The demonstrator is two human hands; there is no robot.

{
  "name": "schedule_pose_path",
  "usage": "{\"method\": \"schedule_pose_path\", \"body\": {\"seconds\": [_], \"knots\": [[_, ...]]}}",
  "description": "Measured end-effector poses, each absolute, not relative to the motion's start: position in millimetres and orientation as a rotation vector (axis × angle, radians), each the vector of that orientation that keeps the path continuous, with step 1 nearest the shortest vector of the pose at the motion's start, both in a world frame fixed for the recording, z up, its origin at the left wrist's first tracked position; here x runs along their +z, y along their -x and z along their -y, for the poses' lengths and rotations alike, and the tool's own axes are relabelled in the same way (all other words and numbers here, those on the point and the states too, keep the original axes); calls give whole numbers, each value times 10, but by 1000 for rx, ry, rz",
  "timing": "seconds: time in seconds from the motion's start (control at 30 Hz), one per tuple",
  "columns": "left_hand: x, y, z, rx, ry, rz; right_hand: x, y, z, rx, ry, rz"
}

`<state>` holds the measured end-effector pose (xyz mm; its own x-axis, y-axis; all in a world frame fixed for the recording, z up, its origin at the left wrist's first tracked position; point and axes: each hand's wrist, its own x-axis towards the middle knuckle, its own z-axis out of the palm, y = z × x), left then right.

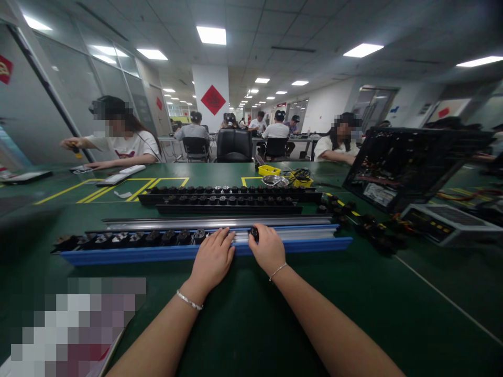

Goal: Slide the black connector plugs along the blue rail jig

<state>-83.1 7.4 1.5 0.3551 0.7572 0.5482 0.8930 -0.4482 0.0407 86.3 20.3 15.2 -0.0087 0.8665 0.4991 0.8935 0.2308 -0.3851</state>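
Black socket module (254,233) sat pinched in your right grip (269,249), over the blue rail (137,255), right of the socket row (153,238). The rail ran left to right; your left grip (212,255) rested on it between, its hold impossible to tell.
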Motion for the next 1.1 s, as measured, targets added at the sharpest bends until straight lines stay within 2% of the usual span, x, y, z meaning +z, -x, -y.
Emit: {"method": "schedule_pose_path", "body": {"seconds": [1.1], "knots": [[28, 781, -57, -732, 2335, 1507, 95, -1184, -218, -159, 1709, 1657]]}}
